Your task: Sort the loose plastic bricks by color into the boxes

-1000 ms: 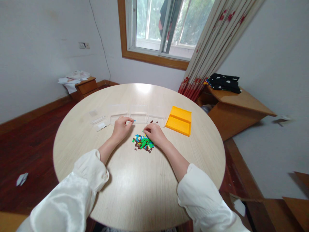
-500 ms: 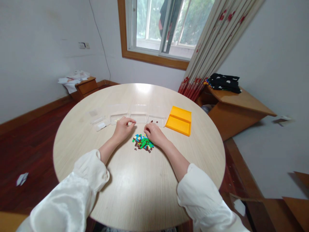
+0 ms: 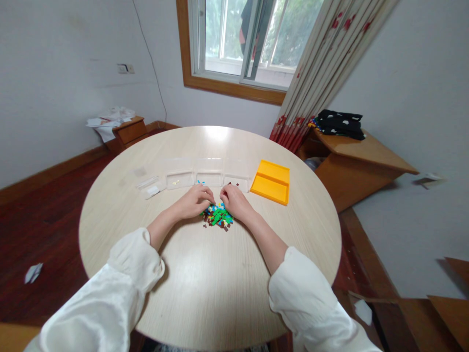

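A heap of small building bricks point(image 3: 219, 216), green, blue, brown, yellow and cream, lies on the round table point(image 3: 205, 278). At its far left edge is my left hand point(image 3: 195, 201), fingers slightly bent and apart, with nothing visible in them. My right hand point(image 3: 236, 202) rests at the heap's right edge. Its fingers are curled together; whatever they hold is hidden. Beyond my hands stand clear plastic boxes with raised lids. The left box point(image 3: 179, 180) has a few cream pieces, the middle box point(image 3: 208, 178) blue ones, the right box point(image 3: 240, 183) brown ones.
An open yellow case point(image 3: 271, 188) lies to the right of the clear boxes. To their left are a small clear container point(image 3: 146, 182) and a white piece point(image 3: 152, 191). A wooden cabinet point(image 3: 362, 161) with black cloth stands beyond the table's right edge.
My left hand has come back from the middle box toward the heap, and its fingers have loosened. Blue pieces now show at that box. The right hand has hardly moved.
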`<state>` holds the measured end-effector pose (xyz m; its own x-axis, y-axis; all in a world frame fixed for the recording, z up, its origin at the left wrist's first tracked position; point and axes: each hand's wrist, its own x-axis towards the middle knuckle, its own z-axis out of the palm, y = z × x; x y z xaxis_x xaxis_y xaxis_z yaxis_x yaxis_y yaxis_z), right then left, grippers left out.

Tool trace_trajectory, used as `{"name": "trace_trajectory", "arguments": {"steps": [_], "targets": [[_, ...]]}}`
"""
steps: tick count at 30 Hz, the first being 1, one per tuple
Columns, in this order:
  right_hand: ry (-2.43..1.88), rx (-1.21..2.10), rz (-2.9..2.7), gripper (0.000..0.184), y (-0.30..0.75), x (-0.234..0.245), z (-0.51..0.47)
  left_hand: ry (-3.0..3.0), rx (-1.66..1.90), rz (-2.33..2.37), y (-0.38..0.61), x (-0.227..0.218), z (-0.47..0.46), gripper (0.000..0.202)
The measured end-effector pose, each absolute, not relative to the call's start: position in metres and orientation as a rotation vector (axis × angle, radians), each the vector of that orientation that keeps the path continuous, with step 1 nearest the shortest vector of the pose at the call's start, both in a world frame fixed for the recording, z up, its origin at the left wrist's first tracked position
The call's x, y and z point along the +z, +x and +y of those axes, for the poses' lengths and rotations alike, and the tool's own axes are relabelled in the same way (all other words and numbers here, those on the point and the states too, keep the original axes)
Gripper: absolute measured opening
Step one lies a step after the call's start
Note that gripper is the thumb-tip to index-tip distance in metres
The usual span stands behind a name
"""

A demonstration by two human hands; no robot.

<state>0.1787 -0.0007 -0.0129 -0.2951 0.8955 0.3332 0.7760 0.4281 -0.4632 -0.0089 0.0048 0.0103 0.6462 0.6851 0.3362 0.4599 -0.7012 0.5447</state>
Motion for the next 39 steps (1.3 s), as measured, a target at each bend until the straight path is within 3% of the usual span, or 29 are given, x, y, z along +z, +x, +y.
{"name": "trace_trajectory", "arguments": {"steps": [8, 28, 39], "targets": [[-1.408, 0.325, -2.057, 0.01, 0.177, -0.005, -0.004, 2.47, 0.743, 1.009, -0.012, 0.002, 0.012, 0.03], [-1.331, 0.473, -1.919, 0.015, 0.177, 0.0, -0.007, 2.395, 0.831, 1.102, -0.014, -0.005, 0.018, 0.014], [-1.192, 0.619, -1.736, 0.005, 0.172, 0.0, -0.007, 1.771, 1.159, 1.181, -0.003, -0.006, 0.016, 0.017]]}}
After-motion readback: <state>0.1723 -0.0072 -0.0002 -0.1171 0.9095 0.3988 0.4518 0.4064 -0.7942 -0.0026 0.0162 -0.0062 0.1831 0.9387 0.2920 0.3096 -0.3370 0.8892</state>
